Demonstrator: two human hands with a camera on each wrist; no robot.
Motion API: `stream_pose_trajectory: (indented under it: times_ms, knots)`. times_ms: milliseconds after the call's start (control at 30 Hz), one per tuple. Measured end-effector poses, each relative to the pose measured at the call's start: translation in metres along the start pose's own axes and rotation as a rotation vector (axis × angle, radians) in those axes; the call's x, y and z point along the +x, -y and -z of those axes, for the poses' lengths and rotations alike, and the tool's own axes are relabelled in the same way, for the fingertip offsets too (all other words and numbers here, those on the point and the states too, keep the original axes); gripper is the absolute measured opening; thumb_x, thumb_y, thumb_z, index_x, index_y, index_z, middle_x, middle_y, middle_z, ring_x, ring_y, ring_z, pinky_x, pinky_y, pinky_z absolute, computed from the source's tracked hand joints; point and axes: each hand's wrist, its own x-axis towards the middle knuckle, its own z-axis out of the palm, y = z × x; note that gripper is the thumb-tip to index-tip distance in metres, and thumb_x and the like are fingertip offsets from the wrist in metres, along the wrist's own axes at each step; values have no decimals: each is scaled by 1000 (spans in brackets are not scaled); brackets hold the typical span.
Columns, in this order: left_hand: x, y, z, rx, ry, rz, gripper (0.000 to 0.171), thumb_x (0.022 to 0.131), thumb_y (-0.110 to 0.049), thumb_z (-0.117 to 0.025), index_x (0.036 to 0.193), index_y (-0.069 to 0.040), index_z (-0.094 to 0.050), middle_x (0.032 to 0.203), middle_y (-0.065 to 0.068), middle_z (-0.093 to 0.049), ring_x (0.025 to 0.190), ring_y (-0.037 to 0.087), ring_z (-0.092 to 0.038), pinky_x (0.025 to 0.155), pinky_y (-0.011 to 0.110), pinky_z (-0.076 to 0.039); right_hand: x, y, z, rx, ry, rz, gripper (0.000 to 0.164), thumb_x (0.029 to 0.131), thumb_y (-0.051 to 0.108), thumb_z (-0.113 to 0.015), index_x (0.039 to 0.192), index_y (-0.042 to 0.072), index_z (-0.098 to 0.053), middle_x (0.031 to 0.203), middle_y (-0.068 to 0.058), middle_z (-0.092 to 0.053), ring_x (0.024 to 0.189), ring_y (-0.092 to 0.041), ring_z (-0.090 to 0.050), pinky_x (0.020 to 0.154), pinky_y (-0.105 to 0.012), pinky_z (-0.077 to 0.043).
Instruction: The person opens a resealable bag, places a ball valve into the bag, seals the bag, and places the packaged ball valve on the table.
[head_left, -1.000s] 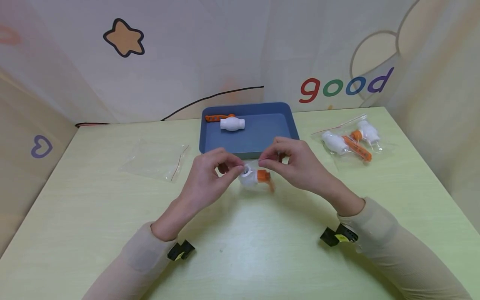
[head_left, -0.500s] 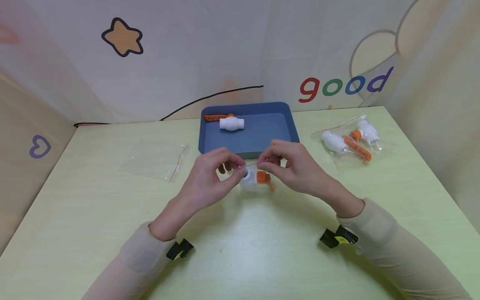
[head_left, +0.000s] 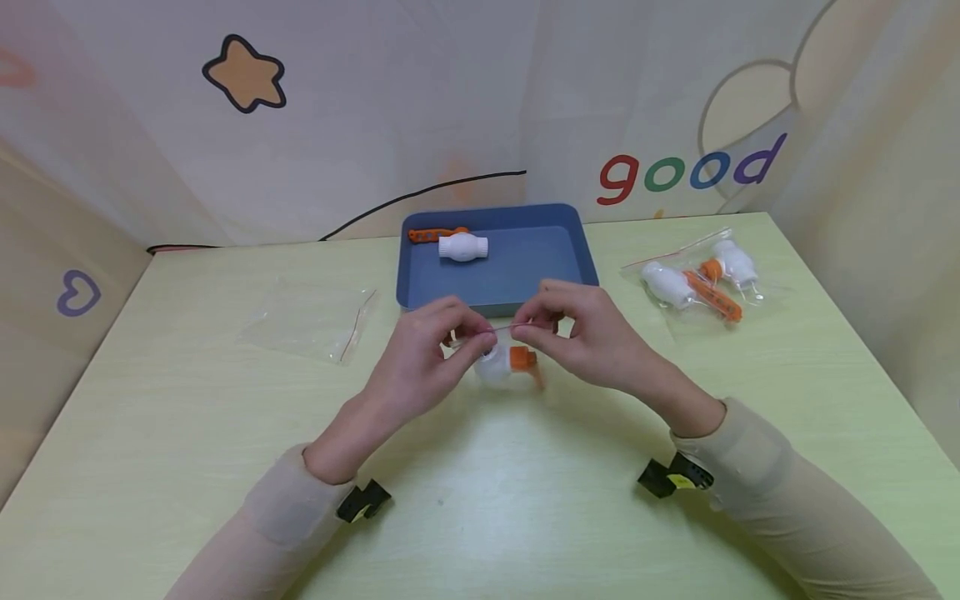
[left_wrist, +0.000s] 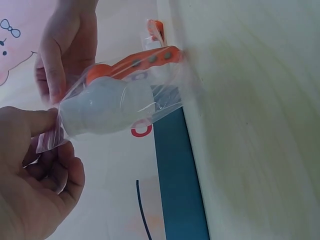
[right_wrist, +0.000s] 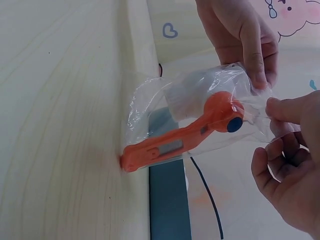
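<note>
Pinching the top edge of a clear bag (right_wrist: 192,107) between fingers and thumbs, the left hand (head_left: 423,354) and right hand (head_left: 581,329) hold it just in front of the near edge of a blue tray (head_left: 536,267). Inside are a white valve (left_wrist: 105,107) and orange handle (right_wrist: 170,147). Another white valve (head_left: 463,247) lies toward the tray's far left corner. A filled bag (head_left: 693,280) rests near the table's (head_left: 480,517) far right corner.

Soft light, glare on tabletop (head_left: 480,525), diffuse shadows; wrist views dimmer, glints on clear bag (right_wrist: 139,102).
</note>
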Motion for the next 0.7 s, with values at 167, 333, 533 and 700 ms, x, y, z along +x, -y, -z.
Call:
stream_pose_trajectory:
  times_ms: [167,333,533,700]
  knots:
    - [-1,-1,-1,19,16,-9,2,96,-4,-72,97,-3,-73,86,2,-63,79,14,-56,63,38,-49,0,-1,-1,24,10,-9,8,92,4,-76,96,11,-76,80,5,-58,76,-16,-56,63,-27,-47]
    - [-1,-1,-2,25,0,-35,5,97,-5,-71,96,-1,-72,86,2,-63,79,14,-57,64,37,-50,1,0,-2,31,19,-5,9,93,4,-75,98,11,-75,84,5,-61,78,-16,-57,64,-29,-48]
    - [-1,-1,-4,30,-13,-62,4,94,1,-73,96,-3,-71,86,3,-63,79,14,-58,64,36,-49,3,-1,-3,39,24,15,10,92,4,-77,99,10,-77,87,6,-64,80,-15,-60,65,-31,-51]
    - [-2,-1,-5,23,-16,-64,6,93,2,-72,95,-4,-70,87,2,-62,79,13,-57,62,35,-48,3,-1,-6,21,17,23,9,90,3,-79,97,10,-77,86,7,-64,79,-14,-60,66,-30,-51]
